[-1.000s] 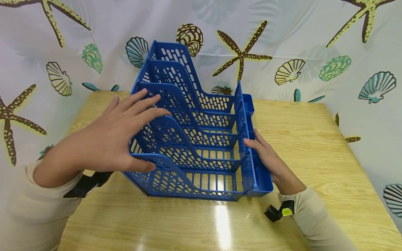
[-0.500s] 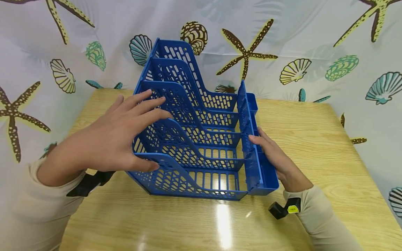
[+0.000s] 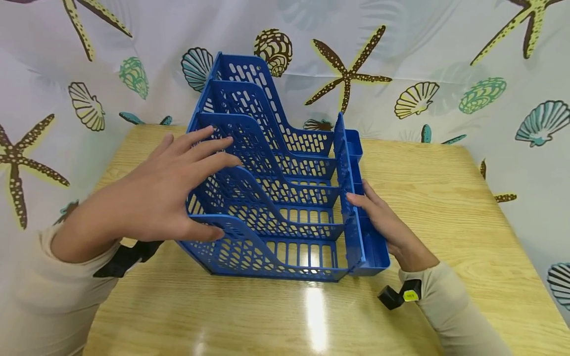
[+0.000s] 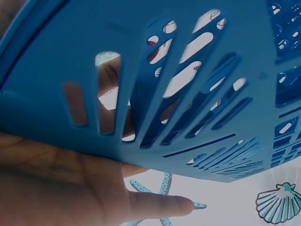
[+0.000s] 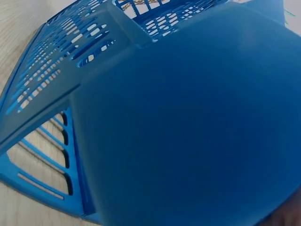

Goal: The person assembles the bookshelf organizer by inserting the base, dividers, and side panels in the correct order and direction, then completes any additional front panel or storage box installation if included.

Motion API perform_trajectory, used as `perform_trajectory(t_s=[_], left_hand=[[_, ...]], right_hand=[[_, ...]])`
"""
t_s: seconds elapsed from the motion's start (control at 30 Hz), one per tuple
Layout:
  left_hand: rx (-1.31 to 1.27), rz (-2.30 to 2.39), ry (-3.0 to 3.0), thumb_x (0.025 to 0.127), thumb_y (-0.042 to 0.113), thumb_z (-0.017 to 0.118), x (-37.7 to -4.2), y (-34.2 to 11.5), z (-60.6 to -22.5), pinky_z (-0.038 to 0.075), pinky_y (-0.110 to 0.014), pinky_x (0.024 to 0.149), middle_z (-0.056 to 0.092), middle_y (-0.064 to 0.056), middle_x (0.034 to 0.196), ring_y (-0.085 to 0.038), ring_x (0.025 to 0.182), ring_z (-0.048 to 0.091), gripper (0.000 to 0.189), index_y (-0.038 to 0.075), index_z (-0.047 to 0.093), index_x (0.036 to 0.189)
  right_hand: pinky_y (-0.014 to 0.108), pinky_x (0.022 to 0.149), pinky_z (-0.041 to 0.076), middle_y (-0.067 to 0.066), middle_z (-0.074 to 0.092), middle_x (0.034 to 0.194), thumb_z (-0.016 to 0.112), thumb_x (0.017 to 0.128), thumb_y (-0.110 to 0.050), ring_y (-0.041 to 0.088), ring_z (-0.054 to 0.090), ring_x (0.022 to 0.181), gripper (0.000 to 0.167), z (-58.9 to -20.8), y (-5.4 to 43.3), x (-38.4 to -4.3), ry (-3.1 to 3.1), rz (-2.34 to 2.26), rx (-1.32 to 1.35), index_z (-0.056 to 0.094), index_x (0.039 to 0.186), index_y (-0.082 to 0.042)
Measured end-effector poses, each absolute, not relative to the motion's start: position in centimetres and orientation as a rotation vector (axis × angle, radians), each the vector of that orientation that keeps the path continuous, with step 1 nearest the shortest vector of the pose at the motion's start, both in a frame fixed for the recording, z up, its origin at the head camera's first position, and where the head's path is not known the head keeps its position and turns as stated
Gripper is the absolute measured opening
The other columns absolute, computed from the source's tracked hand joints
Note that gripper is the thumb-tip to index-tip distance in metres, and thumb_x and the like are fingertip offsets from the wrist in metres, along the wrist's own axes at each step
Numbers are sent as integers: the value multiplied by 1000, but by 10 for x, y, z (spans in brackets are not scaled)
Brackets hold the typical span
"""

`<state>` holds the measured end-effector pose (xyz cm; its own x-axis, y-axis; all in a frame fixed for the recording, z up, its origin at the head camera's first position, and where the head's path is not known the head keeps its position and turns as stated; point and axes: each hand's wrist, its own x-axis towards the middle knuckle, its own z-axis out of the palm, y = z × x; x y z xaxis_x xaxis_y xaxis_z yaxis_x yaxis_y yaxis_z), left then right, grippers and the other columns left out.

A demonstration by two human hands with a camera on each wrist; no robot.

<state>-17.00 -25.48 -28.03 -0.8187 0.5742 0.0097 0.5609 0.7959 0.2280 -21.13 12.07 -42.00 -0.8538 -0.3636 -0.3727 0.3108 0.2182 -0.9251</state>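
A blue plastic file organizer (image 3: 271,193) stands on the table, its perforated dividers forming several upright slots. My left hand (image 3: 165,193) holds its rear left side, thumb over the near panel and fingers spread across the divider tops. Through the slots of that panel in the left wrist view, parts of the fingers show beside the palm (image 4: 70,188). At the right, a front panel with small bins (image 3: 371,247) runs along the organizer. My right hand (image 3: 385,220) grips this panel, thumb at its top edge and fingers on the bin side, partly hidden.
The wooden table (image 3: 423,188) reaches past the organizer on both sides and in front. Behind it hangs a white cloth (image 3: 445,44) printed with starfish and shells. Each wrist wears a black camera (image 3: 401,294).
Both hands keep the same hold. The organizer and hands shift slightly in the picture along with the background, so the head view itself moves a little.
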Motion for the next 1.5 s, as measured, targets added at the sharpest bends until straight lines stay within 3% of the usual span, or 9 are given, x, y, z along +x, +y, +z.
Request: perform_trajectory(t_s=[0.17,0.33,0.5,0.63,1.13,1.3,1.4,1.5], left_hand=[[900,329,2927,66,58,84,-169,-255,-279,11,-81,111,28,-2,166,-34,157,10,94,27,45,147],[887,304,2905,67,64,81,-170,-253,-280,11,-82,110,22,-7,168,-36,157,8,97,29,42,149],[881,277,2846,69,79,72,-173,-253,-272,-4,-79,113,4,-6,170,-34,158,-3,102,32,36,152],[886,255,2822,68,82,69,-177,-252,-267,-12,-77,113,-3,-4,170,-30,158,-9,103,34,34,152],[801,239,2800,67,85,67,-181,-247,-267,-11,-78,112,-4,-7,170,-28,158,-14,105,34,34,153],[737,267,2813,83,81,53,-196,-245,-265,-11,-77,113,1,-10,170,-32,158,-7,94,28,29,157],[682,247,2826,89,80,42,-203,-243,-265,-2,-77,115,1,-9,170,-37,158,0,88,27,29,157],[656,244,2840,88,81,44,-205,-242,-267,11,-74,116,-2,-7,170,-43,155,10,89,26,33,156]], right_hand=[[46,85,58,30,25,157,38,102,-51,36,56,121,79,-422,121,-212,1935,-1684,-69,-16,158,-36],[43,84,58,29,24,157,39,102,-51,36,54,121,80,-423,125,-209,1919,-1696,-7,-16,158,-36],[38,82,58,29,23,158,39,101,-50,29,57,115,82,-422,126,-206,1928,-1716,35,-18,158,-35],[36,80,59,29,26,155,40,101,-52,22,60,107,83,-418,125,-204,1933,-1725,53,-17,158,-34],[40,80,59,29,24,154,39,101,-53,25,59,108,83,-412,126,-203,1915,-1690,22,-21,156,-37],[39,81,59,30,25,154,40,101,-52,24,61,107,84,-414,124,-202,1895,-1718,38,-21,156,-37],[38,82,59,31,26,154,40,101,-51,24,61,108,85,-414,123,-201,1892,-1717,47,-22,156,-36],[38,83,58,31,25,155,41,101,-51,22,61,108,86,-413,121,-202,1891,-1729,46,-23,156,-36]])
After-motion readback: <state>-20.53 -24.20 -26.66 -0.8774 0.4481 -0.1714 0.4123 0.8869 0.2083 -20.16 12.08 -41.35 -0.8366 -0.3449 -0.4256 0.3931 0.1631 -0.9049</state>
